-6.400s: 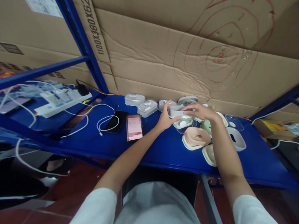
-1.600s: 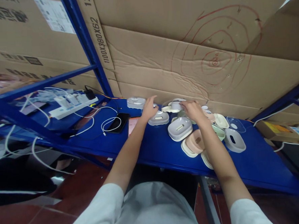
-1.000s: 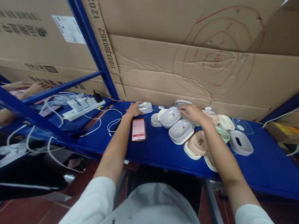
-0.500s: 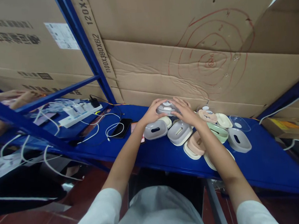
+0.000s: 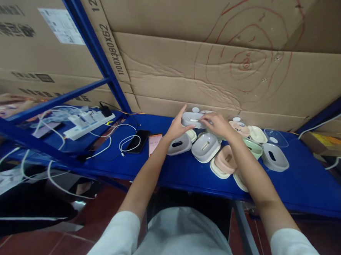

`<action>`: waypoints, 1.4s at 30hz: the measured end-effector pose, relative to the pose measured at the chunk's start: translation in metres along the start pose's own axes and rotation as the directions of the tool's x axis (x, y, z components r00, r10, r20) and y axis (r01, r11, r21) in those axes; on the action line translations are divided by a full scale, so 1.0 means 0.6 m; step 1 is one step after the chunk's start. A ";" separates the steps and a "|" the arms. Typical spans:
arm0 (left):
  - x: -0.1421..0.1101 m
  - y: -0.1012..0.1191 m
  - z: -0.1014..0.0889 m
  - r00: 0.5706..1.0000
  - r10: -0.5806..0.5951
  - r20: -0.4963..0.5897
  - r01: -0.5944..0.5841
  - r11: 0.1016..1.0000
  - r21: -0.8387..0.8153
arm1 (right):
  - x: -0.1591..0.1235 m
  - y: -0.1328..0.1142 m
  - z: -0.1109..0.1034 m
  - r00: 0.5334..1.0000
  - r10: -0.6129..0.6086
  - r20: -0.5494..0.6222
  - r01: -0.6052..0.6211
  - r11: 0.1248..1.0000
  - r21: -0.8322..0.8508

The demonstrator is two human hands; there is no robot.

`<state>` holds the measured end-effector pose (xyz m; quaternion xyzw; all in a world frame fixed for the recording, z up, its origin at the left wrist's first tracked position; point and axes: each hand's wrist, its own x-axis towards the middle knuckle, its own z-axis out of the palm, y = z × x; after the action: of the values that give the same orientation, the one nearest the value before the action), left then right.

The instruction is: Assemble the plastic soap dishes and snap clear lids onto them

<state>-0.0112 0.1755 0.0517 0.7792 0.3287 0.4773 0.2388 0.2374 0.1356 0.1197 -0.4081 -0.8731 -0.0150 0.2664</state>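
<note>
Left hand (image 5: 176, 127) holds gray box (image 5: 188, 121) at the back of the bench (image 5: 173, 177); right hand (image 5: 219, 125), fingers narrow, touches its right side. Best keep left grip steady, right fingertips light, box level.

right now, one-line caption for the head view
Left hand and right hand at a grey oval plastic case, above a blue tabletop with pastel plastic parts
</note>
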 end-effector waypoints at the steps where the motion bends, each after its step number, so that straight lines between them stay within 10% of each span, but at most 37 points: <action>1: -0.001 0.001 0.001 1.000 0.013 -0.004 -0.013 1.000 0.020 | 0.001 -0.008 0.010 0.999 -0.037 0.039 0.036 0.999 0.025; 9: -0.006 0.009 -0.009 0.992 0.103 0.068 -0.112 0.983 0.143 | -0.002 -0.003 0.056 0.984 -0.025 0.175 0.026 1.000 -0.004; 21: -0.004 0.006 -0.015 0.992 0.098 0.078 -0.108 0.983 0.146 | 0.006 -0.001 0.036 0.997 0.053 0.060 -0.052 0.998 -0.016; 29: -0.014 -0.009 -0.044 0.967 -0.184 -0.178 0.240 0.895 0.377 | -0.026 0.062 -0.057 0.960 0.280 -0.003 -0.278 0.950 -0.141; 35: -0.028 -0.027 -0.077 0.827 -0.362 -0.429 0.542 0.714 0.443 | -0.049 0.083 -0.088 0.936 0.343 0.076 -0.336 0.938 -0.087; 42: -0.039 -0.039 -0.080 0.779 -0.485 -0.397 0.626 0.623 0.468 | -0.037 0.072 -0.078 0.928 0.372 0.012 -0.368 0.921 -0.126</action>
<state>-0.0688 0.1768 0.0428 0.6105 0.7082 0.3437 0.0874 0.3012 0.1373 0.1413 -0.5814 -0.7822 -0.0103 0.2236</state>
